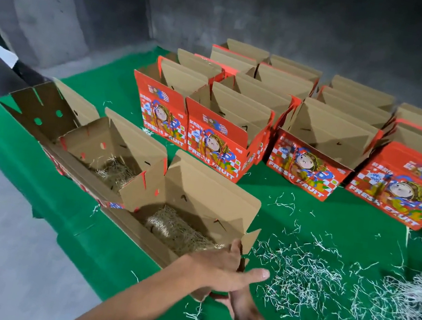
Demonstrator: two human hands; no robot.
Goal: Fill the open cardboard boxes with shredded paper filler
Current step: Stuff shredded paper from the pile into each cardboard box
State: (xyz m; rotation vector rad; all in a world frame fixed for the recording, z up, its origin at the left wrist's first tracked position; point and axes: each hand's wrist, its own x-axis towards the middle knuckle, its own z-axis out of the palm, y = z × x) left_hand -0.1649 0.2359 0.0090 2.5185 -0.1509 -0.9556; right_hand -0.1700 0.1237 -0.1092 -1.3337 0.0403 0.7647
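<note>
Two hands of mine meet at the near corner of the closest box (198,194), low in the middle of the frame. My left hand (216,268) lies over that corner with its fingers stretched nearly straight; the thumb rests on the flap edge and the other fingers point right across the corner, so the hand is spread wide rather than clenched. My right hand (238,304) sits just beneath it, fingers reaching up under the box's end; they are mostly hidden by the left hand, so I cannot tell how tightly they hold the cardboard.

This box is plain brown inside with all its flaps standing up, and a flat bed of pale shredded paper filler (179,227) covers its bottom. Touching its far end, toward the left, a second open box (112,143) holds a thinner tuft of the same filler. Both lie along the left edge of the green tabletop (305,220).

Loose strands (305,276) are scattered over the green cloth to the right of my hands, thickening into a big heap of filler (419,312) at the right edge of the frame.

Farther up the frame stand rows of red printed boxes (216,138) marked FRESH FRUIT, flaps open, their floors out of sight. Behind them is a grey wall (230,4).
</note>
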